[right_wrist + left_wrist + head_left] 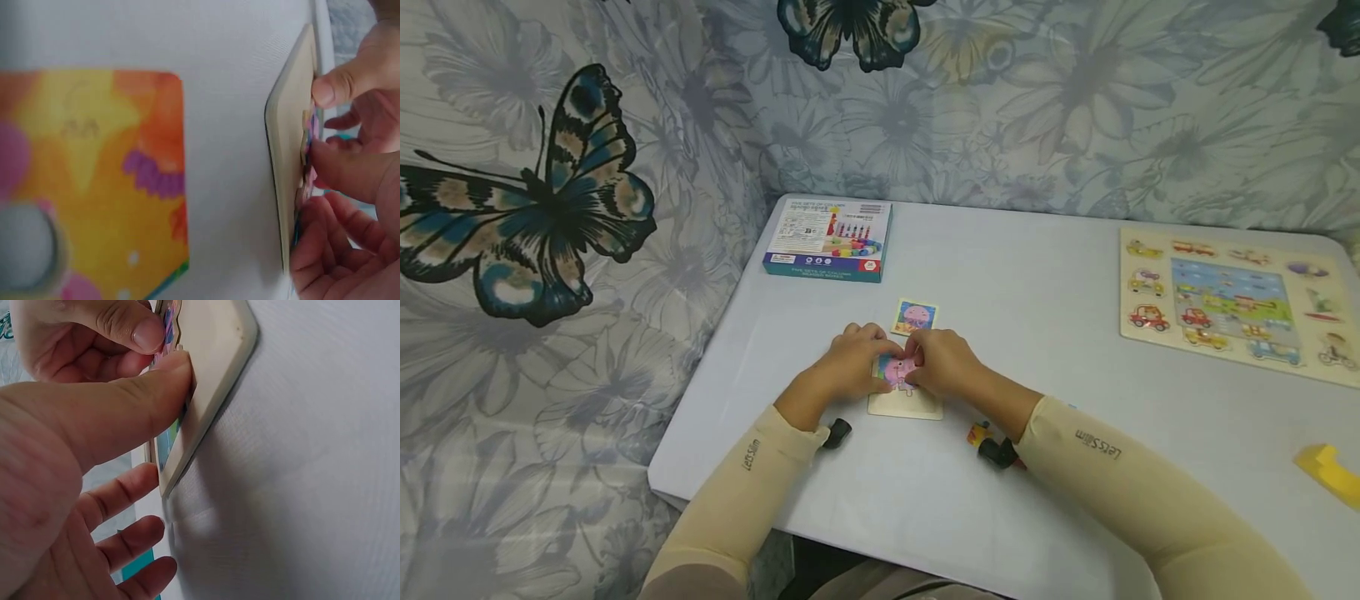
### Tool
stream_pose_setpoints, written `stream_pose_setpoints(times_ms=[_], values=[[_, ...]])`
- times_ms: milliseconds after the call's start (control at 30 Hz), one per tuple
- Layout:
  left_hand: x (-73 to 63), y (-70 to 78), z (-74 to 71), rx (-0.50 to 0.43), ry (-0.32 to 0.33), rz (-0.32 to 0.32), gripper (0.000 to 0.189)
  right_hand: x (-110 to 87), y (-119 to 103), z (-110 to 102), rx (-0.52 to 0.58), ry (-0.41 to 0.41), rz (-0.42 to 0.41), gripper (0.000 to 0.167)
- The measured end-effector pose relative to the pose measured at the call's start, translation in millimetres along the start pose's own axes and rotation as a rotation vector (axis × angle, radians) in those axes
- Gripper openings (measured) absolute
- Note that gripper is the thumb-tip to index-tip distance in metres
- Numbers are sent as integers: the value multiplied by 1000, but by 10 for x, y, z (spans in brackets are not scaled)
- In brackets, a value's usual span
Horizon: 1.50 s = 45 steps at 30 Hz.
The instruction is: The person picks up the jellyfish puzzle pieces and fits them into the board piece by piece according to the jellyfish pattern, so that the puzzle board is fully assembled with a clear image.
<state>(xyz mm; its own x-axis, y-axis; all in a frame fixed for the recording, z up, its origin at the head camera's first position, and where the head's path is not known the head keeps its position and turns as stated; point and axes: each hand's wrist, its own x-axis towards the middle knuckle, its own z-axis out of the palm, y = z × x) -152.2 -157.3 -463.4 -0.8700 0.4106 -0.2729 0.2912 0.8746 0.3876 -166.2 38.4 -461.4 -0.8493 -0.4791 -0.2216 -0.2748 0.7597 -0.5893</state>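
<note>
Fitting looks unfinished

On the table [1037, 275], the left hand [847, 362] has loosely straight fingers; the right hand [946, 362] is pinched narrow. Between them lies the board [906, 406], bare wood nearest the person; the card [915, 317] lies just beyond. The right hand grips the pink piece [895, 373] over the board, seating unclear.

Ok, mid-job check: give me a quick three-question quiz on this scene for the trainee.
1. What do the left hand and right hand meet over?
2. True or false: in the head view, the box lies left of the vehicle puzzle.
3. Below that puzzle in the head view, the curved piece is: A) green, B) yellow, C) black.

Key: 1. The small puzzle. 2. True. 3. B.
</note>
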Motion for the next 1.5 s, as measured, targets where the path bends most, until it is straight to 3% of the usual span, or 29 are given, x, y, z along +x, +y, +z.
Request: stream_pose_setpoints(times_ms=[333, 500, 667, 900, 1000, 1200, 1367, 1500], values=[[-2, -5, -26, -9, -19, 19, 50, 64, 40, -37, 17, -80, 82, 39], [30, 1, 22, 18, 9, 24, 46, 117, 58, -58, 36, -111, 106, 39], [69, 19, 88, 15, 48, -14, 43, 167, 71, -73, 48, -128, 109, 39], [102, 44, 97, -27, 37, -51, 41, 205, 88, -86, 22, -136, 141, 33], [111, 53, 97, -33, 32, -63, 39, 182, 82, -74, -1, -129, 115, 31], [126, 103, 93, -32, 15, -77, 37, -83, 211, -274, 3, -121, 11, 24], [111, 121, 81, -45, 3, -70, 39, -475, 483, -605, -50, -114, 90, 32], [72, 94, 99, 6, -8, -43, 40, -821, 796, -770, -126, -125, 133, 40]])
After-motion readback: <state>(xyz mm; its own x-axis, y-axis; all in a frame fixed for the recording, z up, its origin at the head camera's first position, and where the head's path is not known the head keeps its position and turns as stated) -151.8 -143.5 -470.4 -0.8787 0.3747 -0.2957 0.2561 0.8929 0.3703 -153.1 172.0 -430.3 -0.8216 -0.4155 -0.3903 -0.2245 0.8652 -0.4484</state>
